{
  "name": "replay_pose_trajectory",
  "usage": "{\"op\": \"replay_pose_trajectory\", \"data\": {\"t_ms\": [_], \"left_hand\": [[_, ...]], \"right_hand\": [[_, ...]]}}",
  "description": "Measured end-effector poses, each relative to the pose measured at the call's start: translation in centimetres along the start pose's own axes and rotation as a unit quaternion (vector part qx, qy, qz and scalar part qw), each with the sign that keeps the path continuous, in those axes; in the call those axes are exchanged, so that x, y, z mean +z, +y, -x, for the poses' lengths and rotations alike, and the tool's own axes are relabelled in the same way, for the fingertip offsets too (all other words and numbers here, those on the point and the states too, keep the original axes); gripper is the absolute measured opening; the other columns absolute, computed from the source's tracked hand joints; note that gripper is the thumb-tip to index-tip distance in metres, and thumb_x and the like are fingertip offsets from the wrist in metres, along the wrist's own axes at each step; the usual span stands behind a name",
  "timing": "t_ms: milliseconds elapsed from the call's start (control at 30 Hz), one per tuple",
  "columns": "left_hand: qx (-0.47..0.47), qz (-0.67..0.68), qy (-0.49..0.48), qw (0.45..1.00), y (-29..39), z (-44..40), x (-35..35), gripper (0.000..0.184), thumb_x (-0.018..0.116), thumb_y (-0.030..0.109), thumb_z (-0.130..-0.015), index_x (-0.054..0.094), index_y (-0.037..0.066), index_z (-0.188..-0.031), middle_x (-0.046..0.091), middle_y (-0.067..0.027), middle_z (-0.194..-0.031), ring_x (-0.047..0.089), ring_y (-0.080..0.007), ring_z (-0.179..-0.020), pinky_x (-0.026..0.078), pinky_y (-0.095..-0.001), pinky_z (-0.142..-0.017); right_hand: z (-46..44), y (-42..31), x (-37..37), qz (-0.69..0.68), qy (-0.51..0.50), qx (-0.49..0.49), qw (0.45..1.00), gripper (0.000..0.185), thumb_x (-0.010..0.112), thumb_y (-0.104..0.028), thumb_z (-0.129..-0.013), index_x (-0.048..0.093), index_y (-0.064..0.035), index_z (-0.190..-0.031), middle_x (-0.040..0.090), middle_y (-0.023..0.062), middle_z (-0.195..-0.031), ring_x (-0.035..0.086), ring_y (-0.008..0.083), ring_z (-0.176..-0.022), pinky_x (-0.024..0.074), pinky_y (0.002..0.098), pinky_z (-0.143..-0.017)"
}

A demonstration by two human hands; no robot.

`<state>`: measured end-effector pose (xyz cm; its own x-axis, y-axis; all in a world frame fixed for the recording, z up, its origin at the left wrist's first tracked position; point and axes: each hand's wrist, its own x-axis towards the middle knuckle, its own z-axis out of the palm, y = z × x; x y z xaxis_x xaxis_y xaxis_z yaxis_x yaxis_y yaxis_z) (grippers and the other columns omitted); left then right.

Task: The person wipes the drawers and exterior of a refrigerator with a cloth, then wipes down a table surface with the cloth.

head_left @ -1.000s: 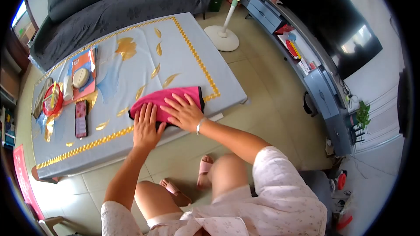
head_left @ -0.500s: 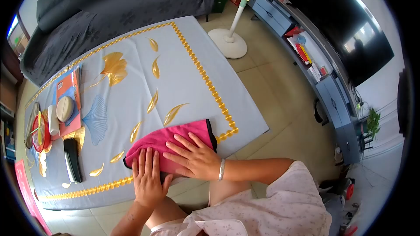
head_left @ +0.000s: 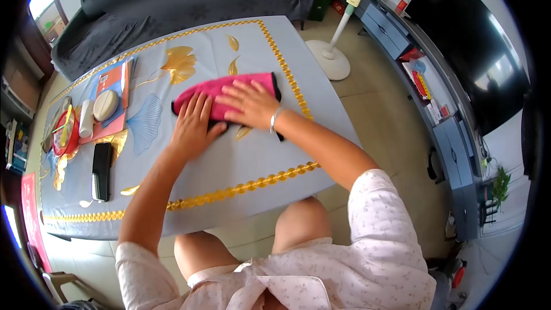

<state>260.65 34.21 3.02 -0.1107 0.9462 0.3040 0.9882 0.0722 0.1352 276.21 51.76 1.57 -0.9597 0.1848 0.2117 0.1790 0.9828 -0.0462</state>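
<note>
A pink cloth (head_left: 208, 88) with black edging lies on the grey-blue tablecloth (head_left: 229, 166), near the middle of the table's right part. My left hand (head_left: 195, 121) rests on its left part, fingers stretched out and slightly blurred. On its right part lies my right hand (head_left: 250, 104), palm down with the fingers spread and a silver bangle at the wrist. Both hands press flat and grip nothing. They hide much of the cloth's lower side; one black-edged corner shows below my right wrist.
At the table's left are a black case-like object (head_left: 102, 171), a red basket (head_left: 65, 132), a white roll (head_left: 86, 119), a round beige object (head_left: 105, 105) and orange booklets (head_left: 112, 80). Beyond stand a sofa (head_left: 229, 0), a white fan (head_left: 333, 57) and a TV cabinet (head_left: 447, 149).
Both hands have pushed forward across the table, away from my body, and the pink cloth has moved with them. The table's front gold border now shows. The view has shifted slightly.
</note>
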Motion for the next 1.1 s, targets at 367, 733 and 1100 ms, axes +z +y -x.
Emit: {"op": "replay_pose_trajectory", "data": {"t_ms": [367,733,1100], "left_hand": [[0.054,0.003,-0.047,0.997,6.0,4.8,-1.7,0.072,0.054,0.045,-0.095,0.037,-0.003,-0.147,0.034,-0.0208,-0.155,0.026,-0.0348,-0.147,0.019,-0.0487,-0.120],[-0.040,0.026,0.040,0.998,0.1,-6.1,3.4,0.069,0.050,0.047,-0.097,0.040,0.000,-0.146,0.037,-0.0182,-0.154,0.029,-0.0325,-0.146,0.021,-0.0459,-0.119],[-0.065,0.049,0.212,0.974,-1.4,-6.9,3.0,0.061,0.058,0.038,-0.091,0.047,0.009,-0.143,0.043,-0.0151,-0.150,0.031,-0.0344,-0.144,0.018,-0.0518,-0.119]], "right_hand": [[10.6,-4.4,-4.1,-0.009,-0.012,0.002,1.000,0.056,0.045,-0.047,-0.100,0.039,-0.0234,-0.151,0.035,0.0075,-0.157,0.025,0.0315,-0.148,0.0162,0.0554,-0.119],[-0.4,3.1,-0.9,0.025,0.018,0.059,0.998,0.050,0.040,-0.039,-0.102,0.037,-0.0274,-0.151,0.035,0.0049,-0.157,0.028,0.0277,-0.147,0.0188,0.0541,-0.118],[-9.6,2.2,0.5,0.107,-0.090,0.128,0.982,0.063,0.042,-0.046,-0.099,0.023,-0.0296,-0.156,0.024,0.0060,-0.163,0.014,0.0346,-0.151,0.0169,0.0599,-0.117]]}}
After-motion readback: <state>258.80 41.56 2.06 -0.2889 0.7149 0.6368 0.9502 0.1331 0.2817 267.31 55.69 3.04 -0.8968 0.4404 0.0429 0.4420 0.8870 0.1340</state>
